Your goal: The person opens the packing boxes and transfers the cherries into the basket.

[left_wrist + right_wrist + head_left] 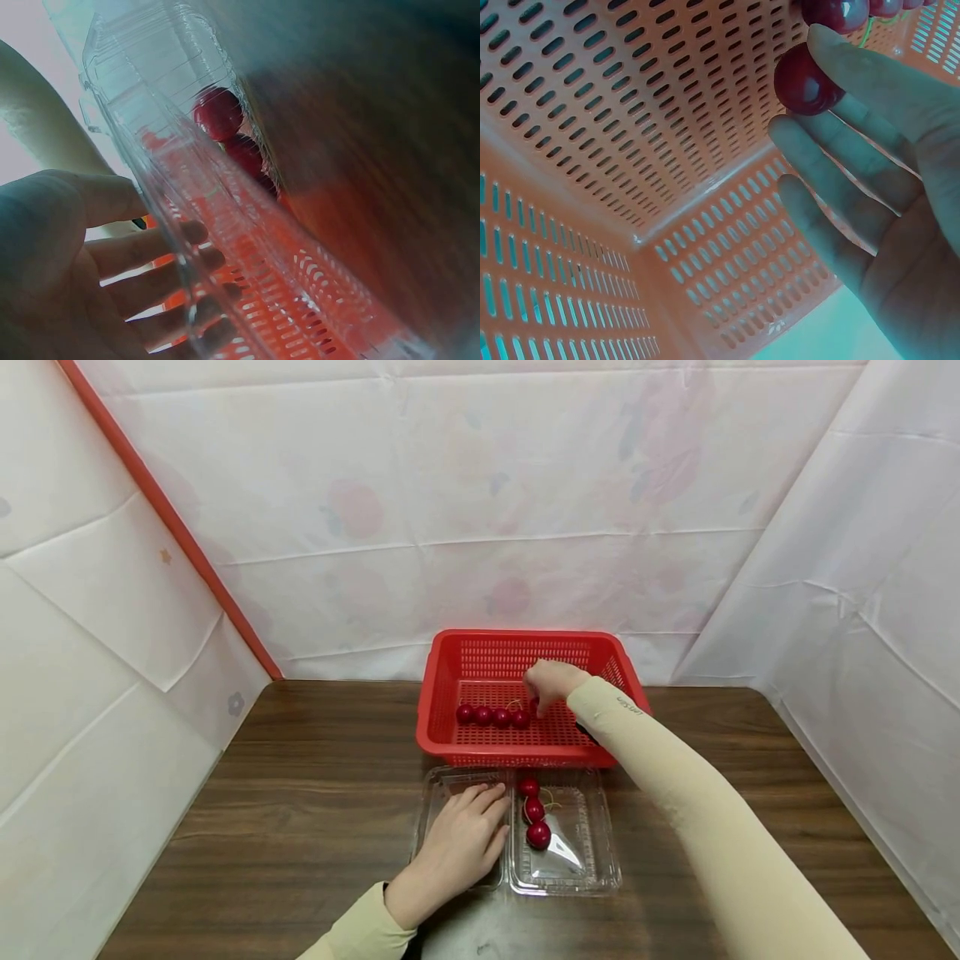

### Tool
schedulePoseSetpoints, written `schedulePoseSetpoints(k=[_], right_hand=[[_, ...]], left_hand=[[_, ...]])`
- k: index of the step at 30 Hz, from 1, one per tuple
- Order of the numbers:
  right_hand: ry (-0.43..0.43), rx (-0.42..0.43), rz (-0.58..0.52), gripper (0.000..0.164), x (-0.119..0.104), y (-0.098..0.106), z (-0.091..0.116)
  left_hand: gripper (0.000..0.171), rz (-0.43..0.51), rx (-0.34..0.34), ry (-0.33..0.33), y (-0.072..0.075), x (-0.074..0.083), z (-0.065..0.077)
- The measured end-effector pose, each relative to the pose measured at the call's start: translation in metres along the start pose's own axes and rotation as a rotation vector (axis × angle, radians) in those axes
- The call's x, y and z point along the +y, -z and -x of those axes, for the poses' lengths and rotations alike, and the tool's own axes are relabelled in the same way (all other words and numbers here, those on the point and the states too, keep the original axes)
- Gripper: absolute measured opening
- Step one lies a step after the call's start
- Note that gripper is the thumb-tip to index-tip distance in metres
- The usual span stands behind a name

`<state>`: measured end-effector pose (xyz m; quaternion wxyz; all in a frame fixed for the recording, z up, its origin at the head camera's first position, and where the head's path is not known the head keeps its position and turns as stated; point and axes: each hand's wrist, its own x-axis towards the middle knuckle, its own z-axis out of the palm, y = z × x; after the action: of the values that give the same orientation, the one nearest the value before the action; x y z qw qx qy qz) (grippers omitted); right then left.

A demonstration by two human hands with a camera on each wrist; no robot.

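Inside the red basket (pixel 435 727), my right hand (pixel 553 683) pinches a dark red cherry (pixel 804 81) between thumb and fingers. Left of it, several more cherries (pixel 492 717) lie in a row on the basket floor, with thin stems showing. My left hand (pixel 459 837) rests with fairly straight fingers on the left half of a clear plastic clamshell box (pixel 600 868). In the left wrist view, its fingers (pixel 142 251) lie against the clear plastic wall. Three cherries (pixel 533 811) stand in a line in the box's right half, along its inner edge.
The box lies right in front of the basket on a dark wood table (pixel 300 793). White patterned sheeting (pixel 480 527) hangs behind and at both sides, with a red strip (pixel 172 518) running down the left. My right sleeve (pixel 697 793) crosses over the table's right side.
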<state>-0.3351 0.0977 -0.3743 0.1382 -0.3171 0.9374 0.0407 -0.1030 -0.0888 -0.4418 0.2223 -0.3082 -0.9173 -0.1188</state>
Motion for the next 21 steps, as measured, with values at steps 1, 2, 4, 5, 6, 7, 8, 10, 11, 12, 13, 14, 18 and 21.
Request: schedulePoseSetpoints(k=[1, 2, 4, 5, 6, 7, 8, 10, 11, 12, 13, 14, 18, 21], right_hand=[[-0.006, -0.003, 0.002, 0.029, -0.0005, -0.0006, 0.0004], [-0.012, -0.005, 0.001, 0.029, -0.0009, -0.0012, 0.0007], [-0.023, -0.014, 0.000, 0.030, -0.0012, -0.0023, 0.0011], [-0.028, -0.016, -0.002, 0.030, -0.0013, -0.0029, 0.0010], [-0.031, -0.019, -0.002, 0.031, -0.0012, -0.0033, 0.0007], [-0.030, -0.021, -0.002, 0.031, -0.0011, -0.0036, 0.0005], [-0.029, -0.027, -0.002, 0.031, -0.0009, -0.0039, 0.0001], [-0.025, -0.038, 0.001, 0.031, -0.0008, -0.0040, 0.0000], [-0.022, -0.045, 0.001, 0.031, -0.0008, -0.0041, -0.0001], [-0.017, -0.053, 0.000, 0.032, -0.0008, -0.0043, -0.0002], [-0.015, -0.061, -0.004, 0.033, -0.0008, -0.0044, -0.0001], [-0.014, -0.071, -0.009, 0.033, -0.0008, -0.0044, -0.0001], [-0.015, -0.094, -0.022, 0.035, -0.0006, -0.0048, 0.0004], [-0.025, -0.100, -0.018, 0.036, 0.0000, -0.0062, 0.0002]], left_hand=[[0.030, 0.001, -0.001, 0.000, 0.0000, 0.0001, 0.0000], [0.030, 0.001, -0.002, 0.001, 0.0000, 0.0002, 0.0001], [0.030, 0.002, -0.001, 0.000, -0.0002, 0.0002, 0.0001], [0.030, 0.002, -0.001, 0.000, -0.0002, 0.0002, 0.0000], [0.031, 0.003, 0.000, -0.001, -0.0003, 0.0001, 0.0000], [0.031, 0.003, 0.001, -0.001, -0.0002, 0.0000, -0.0001], [0.031, 0.003, 0.003, -0.002, -0.0003, -0.0001, -0.0002], [0.031, 0.004, 0.004, -0.004, -0.0004, -0.0004, -0.0004], [0.031, 0.004, 0.005, -0.004, -0.0002, -0.0004, -0.0004], [0.031, 0.003, 0.005, -0.004, -0.0002, -0.0004, -0.0003], [0.031, 0.003, 0.005, -0.003, 0.0000, -0.0004, -0.0004], [0.031, 0.003, 0.005, -0.004, -0.0001, -0.0005, -0.0005], [0.030, 0.001, 0.004, -0.003, -0.0006, -0.0004, -0.0005], [0.030, 0.000, 0.000, -0.002, -0.0008, -0.0004, -0.0001]])
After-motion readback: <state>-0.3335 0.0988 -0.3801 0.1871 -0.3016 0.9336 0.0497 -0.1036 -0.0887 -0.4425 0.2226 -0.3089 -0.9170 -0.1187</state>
